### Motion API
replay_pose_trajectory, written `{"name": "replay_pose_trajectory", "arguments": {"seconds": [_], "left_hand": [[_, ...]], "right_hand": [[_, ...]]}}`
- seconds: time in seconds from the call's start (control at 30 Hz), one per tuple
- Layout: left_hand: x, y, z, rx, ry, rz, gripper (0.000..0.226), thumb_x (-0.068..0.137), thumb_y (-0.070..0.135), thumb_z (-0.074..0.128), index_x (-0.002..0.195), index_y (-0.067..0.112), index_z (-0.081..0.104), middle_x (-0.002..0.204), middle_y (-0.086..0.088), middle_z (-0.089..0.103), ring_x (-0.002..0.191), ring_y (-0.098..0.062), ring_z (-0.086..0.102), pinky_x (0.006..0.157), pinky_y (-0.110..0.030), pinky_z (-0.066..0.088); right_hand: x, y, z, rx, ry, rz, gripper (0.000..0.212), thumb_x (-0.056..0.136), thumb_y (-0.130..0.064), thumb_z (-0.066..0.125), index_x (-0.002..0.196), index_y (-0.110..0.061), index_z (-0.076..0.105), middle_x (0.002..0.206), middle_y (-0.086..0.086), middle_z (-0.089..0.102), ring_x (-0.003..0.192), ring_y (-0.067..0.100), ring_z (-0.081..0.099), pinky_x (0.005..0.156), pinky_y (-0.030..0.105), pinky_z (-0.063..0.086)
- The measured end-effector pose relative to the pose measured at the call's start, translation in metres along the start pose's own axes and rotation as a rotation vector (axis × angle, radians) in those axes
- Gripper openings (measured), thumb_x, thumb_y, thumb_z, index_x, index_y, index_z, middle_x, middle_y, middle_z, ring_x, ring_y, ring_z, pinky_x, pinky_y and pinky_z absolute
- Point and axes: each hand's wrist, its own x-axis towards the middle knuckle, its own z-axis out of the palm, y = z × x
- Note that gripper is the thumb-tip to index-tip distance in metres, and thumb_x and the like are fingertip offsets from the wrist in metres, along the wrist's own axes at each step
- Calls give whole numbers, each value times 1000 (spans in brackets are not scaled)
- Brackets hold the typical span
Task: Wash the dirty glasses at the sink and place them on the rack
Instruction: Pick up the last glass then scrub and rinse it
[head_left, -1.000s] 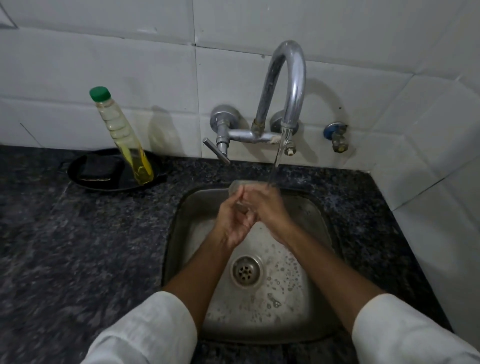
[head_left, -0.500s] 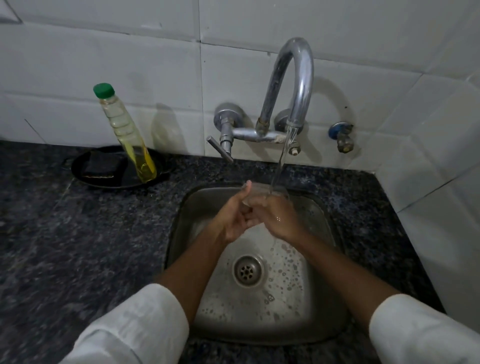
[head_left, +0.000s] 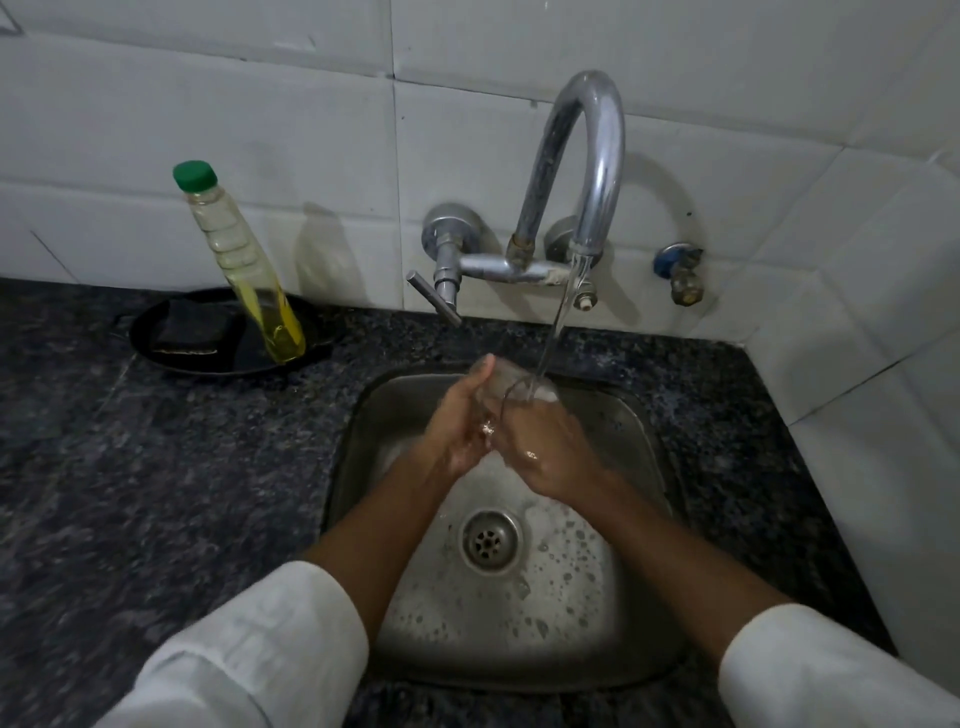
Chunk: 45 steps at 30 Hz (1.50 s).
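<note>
Over on the far left of the bench (head_left: 104, 467), a bottle (head_left: 244, 270) leans in a dark tray (head_left: 156, 343) beside a sponge (head_left: 189, 332), out of play. Moving across to the sink (head_left: 358, 447): left hand (head_left: 457, 431) wraps the glass (head_left: 511, 387) from the left, thumb up along its side. Right hand (head_left: 540, 447) is pressed in against the left one, clamped on the glass's near end. The glass lies tilted away from the hands, long axis running towards the wall, mouth angled up and right under the tap (head_left: 587, 171). Water (head_left: 558, 322) is striking the rim. This looks like rinsing. Both hands are equally close; which one carries it off I can't call. No rack in sight.
</note>
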Motion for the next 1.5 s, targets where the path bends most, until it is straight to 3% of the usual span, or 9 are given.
{"name": "replay_pose_trajectory", "arguments": {"seconds": [0.07, 0.2, 0.4, 0.57, 0.67, 0.9, 1.1, 1.33, 1.5], "left_hand": [[-1, 2, -2, 150, 37, -88, 53, 90, 59, 58, 97, 8, 72, 100, -17, 68, 79, -22, 65, 70, -32, 52], [-5, -13, 1, -237, -32, -13, 41, 90, 45, 66, 92, 6, 77, 96, -18, 68, 79, -24, 65, 72, -33, 50], [1, 2, -7, 141, 31, -177, 59, 83, 64, 64, 102, 9, 72, 95, -11, 69, 80, -20, 64, 69, -32, 55], [-7, -19, 2, -452, -108, -21, 32, 91, 35, 63, 99, 5, 71, 96, -14, 69, 85, -22, 65, 73, -31, 58], [-12, -12, 14, -208, 59, 13, 32, 89, 35, 65, 89, 3, 68, 78, -13, 67, 58, -21, 62, 48, -26, 51], [-20, -11, 24, 747, 370, 568, 64, 57, 25, 92, 113, 28, 61, 100, 9, 73, 92, -6, 69, 82, -29, 59], [-35, -1, 38, 810, 224, 673, 68, 58, 27, 90, 117, 30, 56, 103, 7, 72, 95, -11, 69, 83, -37, 59], [-45, 21, -3, -28, -476, -190, 68, 87, 45, 61, 144, 9, 48, 142, -25, 53, 120, -41, 59, 83, -46, 59], [-40, 24, 11, 205, -394, -272, 51, 71, 30, 77, 115, 8, 63, 100, -12, 69, 80, -25, 68, 53, -29, 57]], "right_hand": [[1, 15, 1, -220, -73, 18, 20, 91, -23, 49, 103, -10, 60, 99, 10, 64, 91, 25, 61, 68, 32, 42], [10, -6, 4, 789, 270, 339, 20, 92, -14, 53, 89, -4, 69, 79, 12, 66, 68, 17, 60, 57, 28, 43], [4, 11, 8, -354, -56, -22, 27, 88, -27, 50, 107, -10, 58, 109, 12, 61, 100, 31, 60, 74, 39, 51], [13, -10, 1, 1017, 201, 379, 22, 92, -11, 51, 81, -3, 68, 74, 11, 65, 70, 21, 63, 64, 34, 50], [3, -8, 3, 1097, 126, 449, 17, 92, -15, 53, 81, -12, 66, 66, 5, 60, 57, 15, 55, 52, 26, 41], [-2, -7, 25, 2094, 444, 985, 29, 95, -34, 48, 78, -17, 64, 66, 2, 67, 63, 14, 61, 59, 24, 48], [7, 3, 20, 2000, 463, 930, 30, 92, -36, 50, 92, -13, 69, 72, 4, 69, 61, 16, 64, 56, 23, 52], [15, 19, -39, 1112, 442, 455, 32, 95, -17, 54, 63, -16, 52, 50, -2, 45, 36, 7, 36, 35, 18, 27], [11, 10, -59, 573, 146, 49, 41, 102, -31, 44, 62, -27, 52, 57, -8, 55, 53, 9, 54, 61, 27, 46]]}}
